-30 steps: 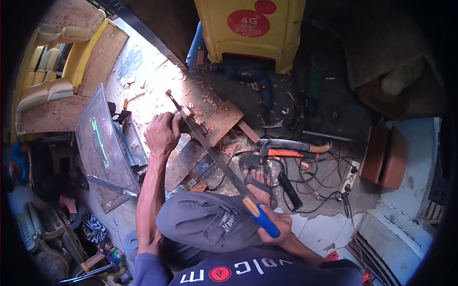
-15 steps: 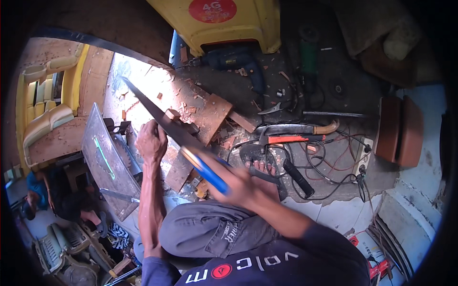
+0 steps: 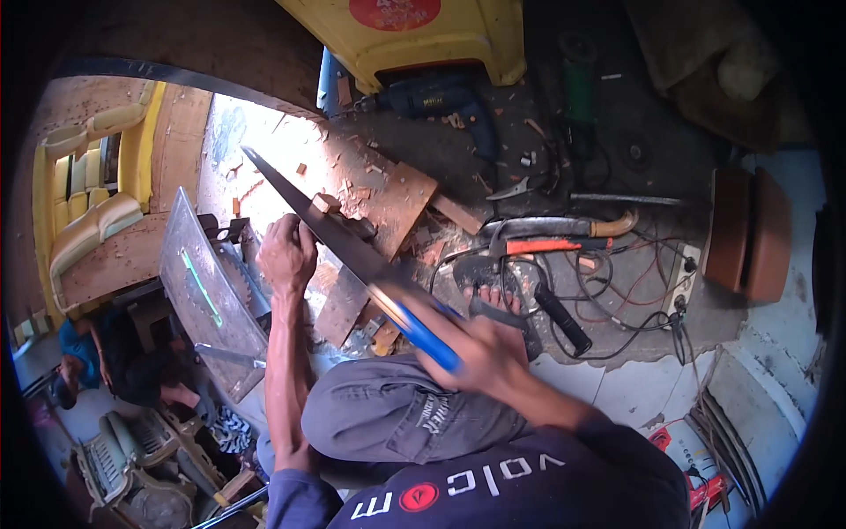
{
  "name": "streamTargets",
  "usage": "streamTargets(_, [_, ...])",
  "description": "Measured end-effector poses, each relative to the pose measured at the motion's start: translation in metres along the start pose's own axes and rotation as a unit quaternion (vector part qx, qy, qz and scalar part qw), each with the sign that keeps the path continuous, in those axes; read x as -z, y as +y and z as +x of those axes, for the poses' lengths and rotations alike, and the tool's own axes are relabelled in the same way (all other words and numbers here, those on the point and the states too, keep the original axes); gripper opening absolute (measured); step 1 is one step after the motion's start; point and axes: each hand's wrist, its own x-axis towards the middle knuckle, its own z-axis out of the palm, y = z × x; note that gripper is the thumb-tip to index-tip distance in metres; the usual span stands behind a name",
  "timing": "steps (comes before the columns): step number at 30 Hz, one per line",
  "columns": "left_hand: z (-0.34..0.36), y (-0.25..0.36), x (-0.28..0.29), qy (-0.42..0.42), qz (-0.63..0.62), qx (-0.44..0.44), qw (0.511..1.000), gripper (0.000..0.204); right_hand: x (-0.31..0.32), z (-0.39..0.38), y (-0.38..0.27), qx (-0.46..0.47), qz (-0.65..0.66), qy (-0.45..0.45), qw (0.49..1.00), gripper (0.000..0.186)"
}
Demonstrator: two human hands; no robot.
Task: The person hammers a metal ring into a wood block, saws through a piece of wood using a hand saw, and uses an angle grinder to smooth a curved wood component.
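Note:
My right hand [image 3: 476, 353], slightly blurred, is closed around the blue handle of a handsaw [image 3: 339, 242]. The long blade slants away to the far left and lies across a small piece of wood [image 3: 326, 203], whose pale end shows just past the blade. On the near side of the blade, my left hand [image 3: 287, 254] is closed and pressed down beside the saw, holding the wood; its fingertips and most of the piece are hidden. Underneath lies a wooden board [image 3: 404, 207], strewn with chips and sawdust.
A tilted metal plate with a circular saw blade [image 3: 207, 300] stands left of my left arm. Beyond sit a yellow stool [image 3: 441, 53] and a blue drill [image 3: 441, 101]. Right of my foot lie a machete [image 3: 546, 227], a hammer [image 3: 555, 248], cables and a power strip [image 3: 683, 280]. Another person [image 3: 84, 353] is far left.
The saw has slid back a little toward my right, with my right hand moving along. My left hand stays by the wood. The whole view has shifted slightly.

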Motion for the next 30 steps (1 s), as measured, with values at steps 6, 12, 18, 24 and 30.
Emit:
streamTargets(6, [-0.005,0.006,-0.001,-0.002,-0.002,0.020,1.000,0.018,0.009,-0.003,-0.007,0.006,-0.041,0.014,0.999,0.063])
streamTargets(12, [-0.007,0.009,0.003,-0.004,-0.003,0.010,1.000,0.020,0.028,-0.035,0.012,0.048,-0.091,-0.010,0.995,0.059])
streamTargets(18, [0.001,0.014,0.006,-0.037,0.016,0.021,0.999,0.019,-0.009,0.006,0.017,0.014,0.030,0.015,0.999,0.063])
streamTargets(24, [-0.006,-0.001,0.012,-0.042,-0.019,-0.045,0.998,0.022,-0.002,0.042,-0.038,-0.028,0.063,-0.008,0.998,0.071])
streamTargets(30, [-0.027,-0.010,0.013,-0.038,-0.241,0.098,0.965,0.049,-0.006,0.048,-0.058,-0.015,0.050,-0.048,0.997,0.079])
